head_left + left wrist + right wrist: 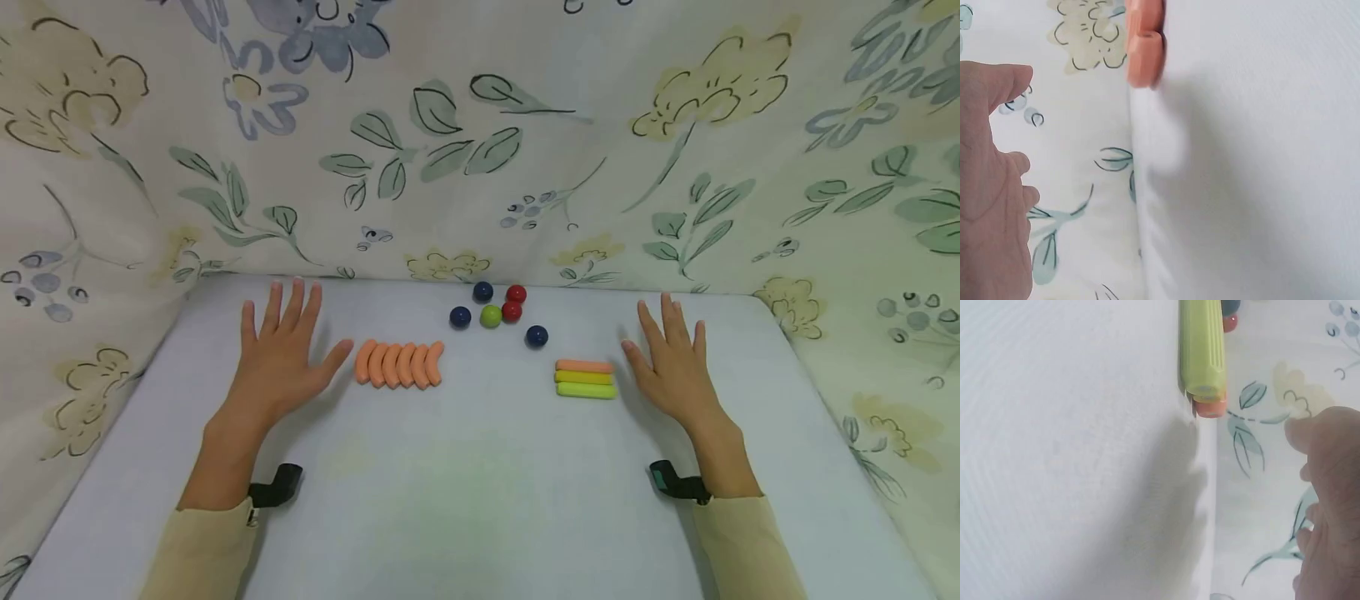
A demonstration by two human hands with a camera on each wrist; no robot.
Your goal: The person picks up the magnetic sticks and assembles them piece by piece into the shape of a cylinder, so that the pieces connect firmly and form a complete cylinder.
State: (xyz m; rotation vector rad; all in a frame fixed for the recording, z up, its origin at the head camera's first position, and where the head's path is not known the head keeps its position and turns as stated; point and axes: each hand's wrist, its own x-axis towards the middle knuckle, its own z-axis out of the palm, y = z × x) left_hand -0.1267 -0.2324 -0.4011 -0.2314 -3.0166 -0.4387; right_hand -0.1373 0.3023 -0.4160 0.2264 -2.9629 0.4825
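In the head view, the left hand (281,371) is spread wide with its fingers straight, holding nothing, over the left of the white table (465,500). Just right of its thumb lie six curved orange pieces (406,365) in a side-by-side row. The right hand (678,371), also empty and spread, is over the table's right side; just left of it lie three sticks, orange (585,366) farthest, yellow (584,377) between, lime (585,390) nearest. Between the hands, toward the far edge, are three dark blue balls (461,317), two red balls (512,312) and a green ball (491,316).

The left wrist view shows the thumb apart from the orange pieces.

The right wrist view shows the hand clear of the sticks.
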